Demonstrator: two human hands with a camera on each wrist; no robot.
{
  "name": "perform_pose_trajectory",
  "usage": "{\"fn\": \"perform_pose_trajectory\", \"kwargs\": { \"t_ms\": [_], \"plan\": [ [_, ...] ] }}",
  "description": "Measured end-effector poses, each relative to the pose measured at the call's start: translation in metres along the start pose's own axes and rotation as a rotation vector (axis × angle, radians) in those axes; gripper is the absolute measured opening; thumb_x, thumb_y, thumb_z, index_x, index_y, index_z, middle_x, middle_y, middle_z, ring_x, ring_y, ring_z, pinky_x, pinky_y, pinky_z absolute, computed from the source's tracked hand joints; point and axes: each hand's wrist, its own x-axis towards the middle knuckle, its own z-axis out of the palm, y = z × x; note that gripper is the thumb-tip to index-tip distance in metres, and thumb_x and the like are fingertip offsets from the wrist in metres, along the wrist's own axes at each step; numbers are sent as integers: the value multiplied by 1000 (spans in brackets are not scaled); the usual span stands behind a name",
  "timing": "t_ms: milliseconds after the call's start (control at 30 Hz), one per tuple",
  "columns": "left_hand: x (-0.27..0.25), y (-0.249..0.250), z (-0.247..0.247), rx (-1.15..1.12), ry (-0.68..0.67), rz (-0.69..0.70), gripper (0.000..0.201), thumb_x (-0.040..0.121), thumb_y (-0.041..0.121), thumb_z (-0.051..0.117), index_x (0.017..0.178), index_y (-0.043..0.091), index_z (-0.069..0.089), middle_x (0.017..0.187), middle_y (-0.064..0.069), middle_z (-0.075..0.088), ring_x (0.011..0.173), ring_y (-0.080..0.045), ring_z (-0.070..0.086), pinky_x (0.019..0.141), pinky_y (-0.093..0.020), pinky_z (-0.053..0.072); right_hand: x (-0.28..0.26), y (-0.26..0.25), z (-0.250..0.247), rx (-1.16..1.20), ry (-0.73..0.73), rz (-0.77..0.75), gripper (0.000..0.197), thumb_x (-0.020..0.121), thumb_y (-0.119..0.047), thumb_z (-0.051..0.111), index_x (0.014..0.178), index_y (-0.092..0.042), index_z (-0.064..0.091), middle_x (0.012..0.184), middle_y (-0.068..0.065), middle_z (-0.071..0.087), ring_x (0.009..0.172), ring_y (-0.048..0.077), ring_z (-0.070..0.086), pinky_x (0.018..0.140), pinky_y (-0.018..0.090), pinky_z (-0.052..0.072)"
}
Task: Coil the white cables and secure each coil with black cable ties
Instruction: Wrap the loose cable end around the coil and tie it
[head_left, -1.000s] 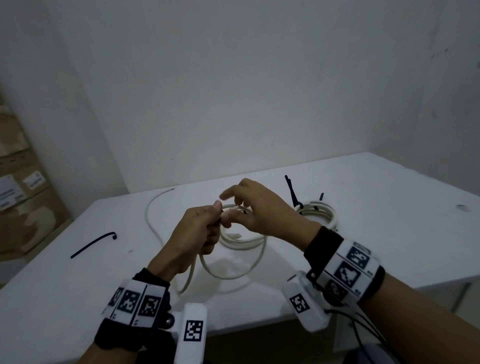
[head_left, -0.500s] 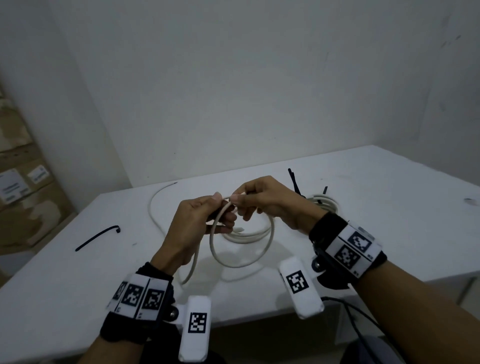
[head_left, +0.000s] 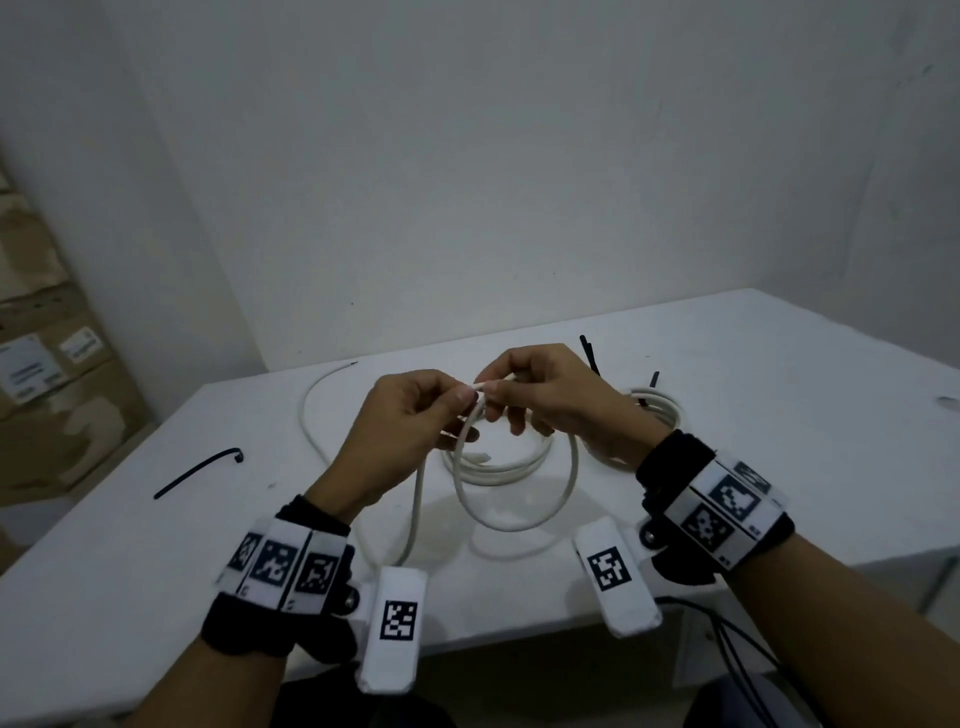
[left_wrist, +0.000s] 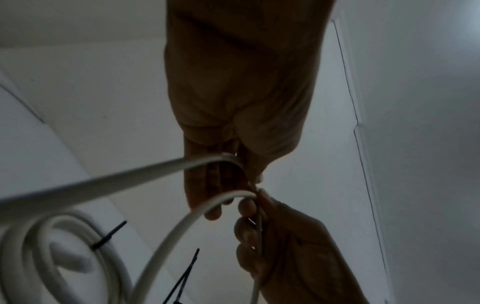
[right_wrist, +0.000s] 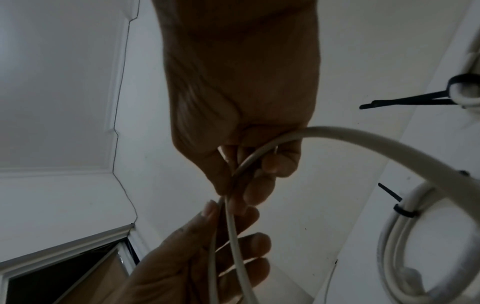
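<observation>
The white cable (head_left: 511, 499) hangs as one open loop at the centre of the head view, its top pinched between both hands above the table (head_left: 779, 415), its loose run trailing off to the left and curving back toward the wall. The left hand (head_left: 405, 415) holds the cable near its cut end between thumb and fingertips; the right hand (head_left: 550, 395) curls its fingers round the neighbouring strand, so both grips are narrow and closed on the cable.

Judging from this, the step is laying a fresh turn. To do it well, the right hand should probably feed each new turn to match the hanging loop, while the left hand gathers the strands side by side without twisting them. The trailing length looks stiff, so it may spring open if the pinch loosens.

Beneath the loop lies a flat coil (head_left: 498, 460), whether bound I cannot tell. At the right, behind the right hand, a tied coil (head_left: 657, 410) shows black ties. A spare cable tie (head_left: 197, 474) lies at the left of the table, well apart.
</observation>
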Motion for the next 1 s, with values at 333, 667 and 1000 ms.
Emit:
{"fn": "perform_pose_trajectory", "kwargs": {
  "t_ms": [333, 667, 1000],
  "plan": [
    [-12, -15, 7, -328, 221, -20, 19, 97, 9, 50, 83, 2, 60, 90, -16, 73, 79, -31, 71, 73, -40, 60, -7, 16, -20, 268, 133, 73, 20, 89, -7, 56, 107, -6, 65, 70, 1, 71, 63, 4, 64, 64, 15, 43],
    [-15, -4, 6, -198, 4, -132, 28, 92, -3, 39, 99, -2, 66, 90, -20, 73, 83, -34, 71, 74, -42, 58, -8, 9, -3, 355, 143, 99, 21, 87, -14, 60, 107, -19, 61, 75, 1, 72, 76, 17, 56, 72, 28, 37],
    [-10, 3, 33, -269, 275, -28, 15, 95, 13, 56, 83, 7, 63, 48, 0, 43, 36, -12, 35, 37, -18, 28, -9, 6, 15, 336, 222, -39, 19, 87, -10, 64, 102, -13, 53, 79, 6, 68, 66, 8, 58, 61, 16, 43]
  ]
}}
